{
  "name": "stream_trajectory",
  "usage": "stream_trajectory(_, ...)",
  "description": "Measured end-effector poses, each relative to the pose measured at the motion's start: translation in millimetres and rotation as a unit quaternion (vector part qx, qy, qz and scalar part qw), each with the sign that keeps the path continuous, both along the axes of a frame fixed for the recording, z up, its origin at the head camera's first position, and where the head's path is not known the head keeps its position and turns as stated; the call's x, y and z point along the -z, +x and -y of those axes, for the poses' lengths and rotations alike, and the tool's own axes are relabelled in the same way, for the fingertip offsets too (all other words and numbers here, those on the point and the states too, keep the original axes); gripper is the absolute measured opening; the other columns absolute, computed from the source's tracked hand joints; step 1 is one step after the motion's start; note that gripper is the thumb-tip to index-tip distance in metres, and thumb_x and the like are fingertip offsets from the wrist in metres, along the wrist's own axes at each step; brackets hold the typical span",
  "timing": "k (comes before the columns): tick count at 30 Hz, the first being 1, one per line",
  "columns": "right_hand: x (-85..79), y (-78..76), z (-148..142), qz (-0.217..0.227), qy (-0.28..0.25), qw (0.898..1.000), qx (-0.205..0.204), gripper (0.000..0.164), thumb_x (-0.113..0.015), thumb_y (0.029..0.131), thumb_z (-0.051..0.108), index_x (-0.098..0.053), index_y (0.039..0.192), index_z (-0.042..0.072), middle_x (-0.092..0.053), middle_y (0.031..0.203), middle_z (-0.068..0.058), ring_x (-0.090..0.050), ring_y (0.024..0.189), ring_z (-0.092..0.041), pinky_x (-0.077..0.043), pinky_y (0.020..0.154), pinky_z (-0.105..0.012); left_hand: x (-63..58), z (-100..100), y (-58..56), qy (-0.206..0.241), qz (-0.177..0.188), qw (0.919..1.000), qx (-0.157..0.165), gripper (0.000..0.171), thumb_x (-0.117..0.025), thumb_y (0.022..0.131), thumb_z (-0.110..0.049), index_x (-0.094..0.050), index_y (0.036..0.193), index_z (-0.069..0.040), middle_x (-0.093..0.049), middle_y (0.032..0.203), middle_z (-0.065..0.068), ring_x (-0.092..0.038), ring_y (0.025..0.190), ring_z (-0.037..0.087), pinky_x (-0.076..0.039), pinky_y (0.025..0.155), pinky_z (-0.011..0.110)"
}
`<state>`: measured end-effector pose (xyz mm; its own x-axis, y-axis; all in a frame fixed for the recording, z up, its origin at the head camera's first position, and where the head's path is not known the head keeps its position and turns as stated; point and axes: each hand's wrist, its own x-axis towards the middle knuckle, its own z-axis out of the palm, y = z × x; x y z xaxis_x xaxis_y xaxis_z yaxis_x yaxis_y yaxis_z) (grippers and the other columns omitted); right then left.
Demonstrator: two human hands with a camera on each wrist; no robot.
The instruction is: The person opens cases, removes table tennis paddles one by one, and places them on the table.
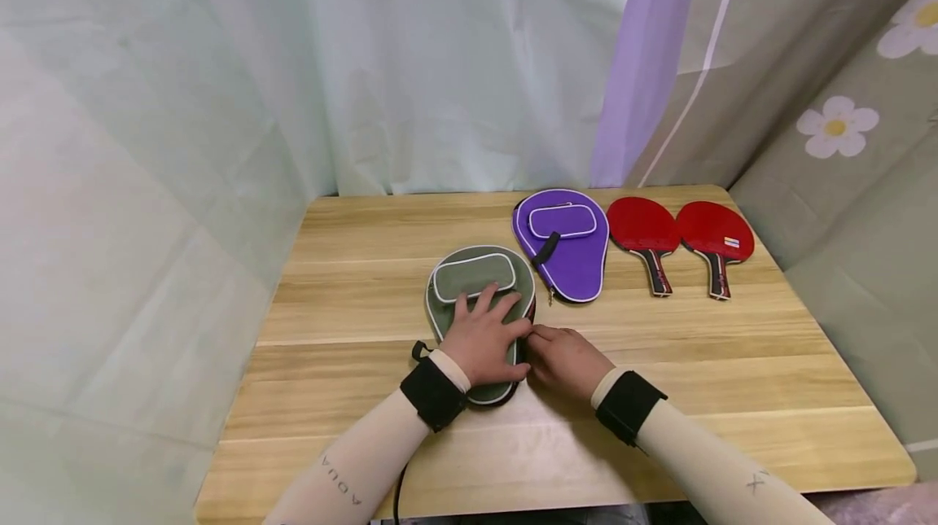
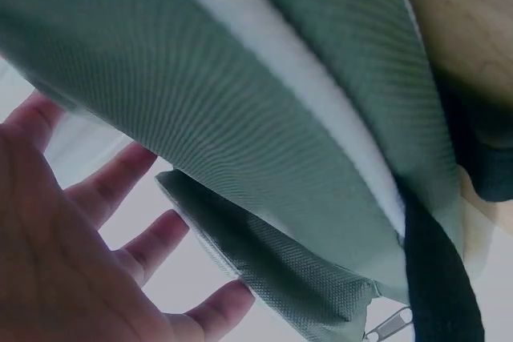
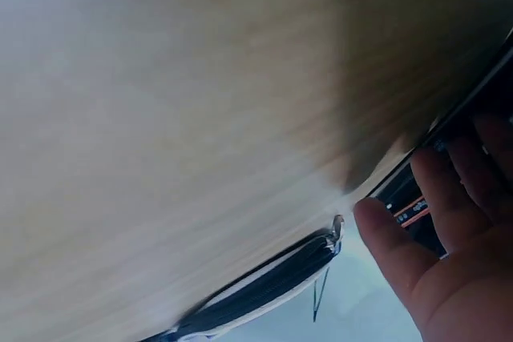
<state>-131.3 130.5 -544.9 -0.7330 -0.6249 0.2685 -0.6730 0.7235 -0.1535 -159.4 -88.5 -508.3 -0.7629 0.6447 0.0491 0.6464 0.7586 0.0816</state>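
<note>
Two grips [image 1: 484, 343] [image 1: 570, 362] at one green racket case [image 1: 476, 277]

my head feed shows me a purple table tennis paddle case [image 1: 582, 273] lying on the wood-grain tabletop [image 1: 352, 281]. just right of it i see a red paddle [image 1: 643, 224], then a second paddle [image 1: 707, 228], both handles nearward. a pale curtain [image 1: 454, 77] hangs behind; white flowers [image 1: 817, 124] print the right-hand drape [image 1: 850, 207].
</note>
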Motion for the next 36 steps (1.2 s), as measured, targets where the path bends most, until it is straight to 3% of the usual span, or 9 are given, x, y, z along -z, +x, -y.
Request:
stream_trajectory(6,-0.4,-0.8,1.6,0.021,0.011,1.000,0.001,0.034,-0.082,0.095,0.012,-0.073,0.128,0.007,-0.077,0.119,-0.007,-0.080,0.099,-0.028,-0.067,0.092,-0.049,-3.4,6.9,2.8,0.027,-0.011,0.9995,-0.012,0.050,-0.079,0.092,-0.062,-0.072,0.136,-0.038,-0.050,0.176,0.006,-0.039,0.167,0.046,-0.042,0.118,0.086)
stream_trajectory(11,44.9,-18.8,-8.5,0.026,-0.016,0.999,-0.011,0.037,-0.079,0.097,0.014,-0.076,0.134,0.010,-0.076,0.134,-0.008,-0.081,0.107,-0.028,-0.068,0.096,-0.050,-10.1,16.5,8.5,0.047,-0.031,0.9977,-0.037,0.049,-0.080,0.091,-0.056,-0.073,0.135,-0.037,-0.050,0.175,0.008,-0.042,0.165,0.048,-0.043,0.117,0.088)
stream_trajectory(13,53.9,-22.5,-9.6,0.025,-0.019,0.999,-0.017,0.034,-0.078,0.098,0.012,-0.076,0.132,0.010,-0.075,0.134,-0.009,-0.081,0.105,-0.029,-0.068,0.094,-0.050,-13.3,21.7,11.6,0.054,-0.037,0.9962,-0.057,0.047,-0.080,0.091,-0.053,-0.072,0.134,-0.036,-0.051,0.175,0.010,-0.043,0.163,0.048,-0.044,0.117,0.088)
stream_trajectory(15,44.8,-20.1,-6.7,0.016,0.000,1.000,-0.019,0.032,-0.077,0.098,0.011,-0.075,0.130,0.009,-0.075,0.132,-0.010,-0.080,0.104,-0.027,-0.068,0.091,-0.049,-16.3,27.6,14.9,0.065,-0.045,0.9937,-0.078,0.044,-0.080,0.091,-0.049,-0.072,0.131,-0.033,-0.051,0.173,0.012,-0.045,0.161,0.049,-0.045,0.116,0.088)
stream_trajectory(18,15.6,-10.4,1.6,0.020,0.013,1.000,-0.017,0.031,-0.077,0.098,0.004,-0.075,0.128,0.005,-0.074,0.131,-0.014,-0.079,0.104,-0.029,-0.067,0.089,-0.050,-20.7,37.1,20.1,0.081,-0.053,0.9897,-0.106,0.043,-0.081,0.091,-0.045,-0.071,0.130,-0.029,-0.051,0.173,0.015,-0.047,0.159,0.051,-0.046,0.115,0.089)
stream_trajectory(22,-1.8,-3.2,7.6,0.041,0.031,0.999,0.000,0.031,-0.076,0.098,0.000,-0.076,0.128,0.004,-0.075,0.134,-0.014,-0.079,0.109,-0.029,-0.068,0.096,-0.047,-22.2,51.7,28.2,0.097,-0.065,0.9839,-0.136,0.045,-0.080,0.089,-0.043,-0.071,0.131,-0.028,-0.051,0.172,0.017,-0.048,0.157,0.055,-0.047,0.112,0.089)
stream_trajectory(25,-2.1,-1.2,8.6,0.044,0.027,0.999,0.003,0.030,-0.076,0.098,0.000,-0.077,0.127,0.004,-0.075,0.133,-0.014,-0.080,0.109,-0.029,-0.068,0.097,-0.047,-19.0,63.4,34.0,0.102,-0.067,0.9797,-0.159,0.052,-0.080,0.088,-0.044,-0.071,0.138,-0.030,-0.050,0.172,0.018,-0.046,0.158,0.056,-0.047,0.112,0.090)
stream_trajectory(31,3.2,-0.6,8.3,0.008,0.007,1.000,-0.008,0.026,-0.080,0.093,0.000,-0.077,0.118,0.003,-0.074,0.124,-0.013,-0.078,0.105,-0.028,-0.069,0.092,-0.055,-8.4,82.8,41.4,0.118,-0.082,0.9702,-0.195,0.065,-0.080,0.088,-0.041,-0.070,0.151,-0.029,-0.052,0.170,0.023,-0.043,0.160,0.056,-0.044,0.115,0.090)
stream_trajectory(36,3.1,-0.5,9.7,0.018,0.002,1.000,0.004,0.024,-0.080,0.094,0.004,-0.077,0.118,0.004,-0.074,0.124,-0.013,-0.077,0.110,-0.027,-0.067,0.102,-0.057,-4.7,92.2,46.9,0.122,-0.104,0.9607,-0.227,0.070,-0.077,0.089,-0.038,-0.066,0.157,-0.025,-0.046,0.173,0.026,-0.038,0.161,0.059,-0.038,0.118,0.092)
